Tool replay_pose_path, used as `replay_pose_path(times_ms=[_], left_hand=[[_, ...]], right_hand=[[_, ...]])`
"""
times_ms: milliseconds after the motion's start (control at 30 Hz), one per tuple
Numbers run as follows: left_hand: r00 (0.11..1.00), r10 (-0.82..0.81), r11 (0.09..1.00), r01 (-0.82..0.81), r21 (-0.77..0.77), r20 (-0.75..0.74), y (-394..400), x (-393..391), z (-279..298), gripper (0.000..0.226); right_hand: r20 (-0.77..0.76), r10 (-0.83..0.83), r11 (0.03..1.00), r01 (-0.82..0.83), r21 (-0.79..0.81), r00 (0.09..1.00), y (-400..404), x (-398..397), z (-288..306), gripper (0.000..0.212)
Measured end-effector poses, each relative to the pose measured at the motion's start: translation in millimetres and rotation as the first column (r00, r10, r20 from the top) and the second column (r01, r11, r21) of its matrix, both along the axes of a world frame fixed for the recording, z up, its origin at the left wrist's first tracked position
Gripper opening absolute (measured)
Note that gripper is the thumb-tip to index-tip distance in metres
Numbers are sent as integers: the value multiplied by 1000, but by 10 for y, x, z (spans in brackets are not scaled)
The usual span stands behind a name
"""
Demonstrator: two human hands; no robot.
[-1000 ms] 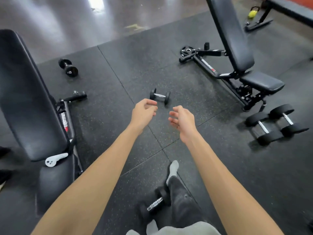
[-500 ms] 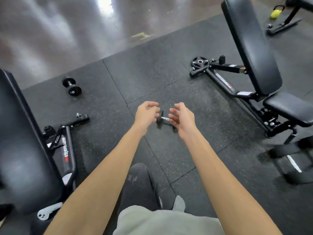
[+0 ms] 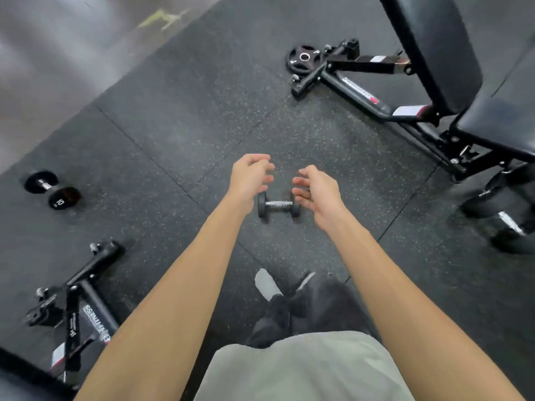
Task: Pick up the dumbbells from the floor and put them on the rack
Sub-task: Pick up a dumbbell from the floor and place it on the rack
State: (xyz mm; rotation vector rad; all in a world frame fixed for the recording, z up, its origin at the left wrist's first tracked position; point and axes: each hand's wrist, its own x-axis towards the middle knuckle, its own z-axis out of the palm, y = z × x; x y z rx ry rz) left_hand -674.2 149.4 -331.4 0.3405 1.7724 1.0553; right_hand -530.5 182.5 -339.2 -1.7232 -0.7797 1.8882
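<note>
On the speckled black rubber floor (image 3: 202, 117), the small black dumbbell with knurled metal handle (image 3: 278, 204) lies left-to-right between the left hand (image 3: 250, 180) and right hand (image 3: 317, 192), each grip released, fingers loosely curled.

Small dumbbell (image 3: 278, 204): knurled shiny metal grip; floor (image 3: 202, 117): speckled matt rubber.

Black bench (image 3: 434, 53) right, weight plate (image 3: 304, 58) at its foot, rubber floor (image 3: 188, 117).

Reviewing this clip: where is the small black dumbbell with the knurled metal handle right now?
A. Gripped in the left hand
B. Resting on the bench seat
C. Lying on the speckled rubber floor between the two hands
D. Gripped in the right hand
C: the small black dumbbell with the knurled metal handle lies on the speckled rubber floor, with the left hand and right hand loosely curled to either side, neither gripping it.
</note>
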Motion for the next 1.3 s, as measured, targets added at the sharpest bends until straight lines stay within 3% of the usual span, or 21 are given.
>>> replay_pose_path(times_ms=[267, 367, 667, 767, 867, 967, 1067, 1167, 1233, 1300], left_hand=[[996, -55, 970, 69, -233, 67, 754, -497, -1136, 16], [996, -74, 948, 86, -305, 50, 1030, -627, -1774, 15], [991, -106, 870, 131, -474, 79, 1557, -877, -3828, 17], [982, -186, 832, 177, -525, 37, 1659, -899, -4368, 16], [968, -249, 802, 215, -558, 16, 1758, -889, -4784, 14], [927, -372, 752, 333, -570, 51, 1845, -827, -5186, 15], [905, -426, 742, 341, -577, -12, 1869, -849, -5557, 20], [849, -522, 698, 369, -614, -84, 1866, -858, -5852, 27], [628, -773, 503, 517, -693, -92, 1865, -871, -6026, 39], [406, -912, 301, 570, -764, -57, 1873, -876, -6183, 50]], right_hand=[[101, 40, 993, -28, -119, 994, 829, -453, -1188, 13], [148, 31, 987, -7, -159, 989, 1114, -535, -1827, 18], [233, -3, 952, 74, -296, 972, 1647, -663, -3643, 8], [292, -31, 948, 121, -293, 956, 1759, -674, -4154, 6], [318, 119, 945, -9, -327, 941, 1769, -807, -4681, 13], [389, 299, 937, -192, -290, 872, 1765, -911, -5092, 7], [405, 480, 876, -409, -254, 778, 1801, -956, -5492, 37], [521, 534, 836, -509, -205, 667, 1869, -817, -5810, 48], [642, 614, 721, -657, -220, 459, 1898, -729, -5986, 55], [707, 667, 561, -783, -270, 234, 1885, -659, -6135, 65]])
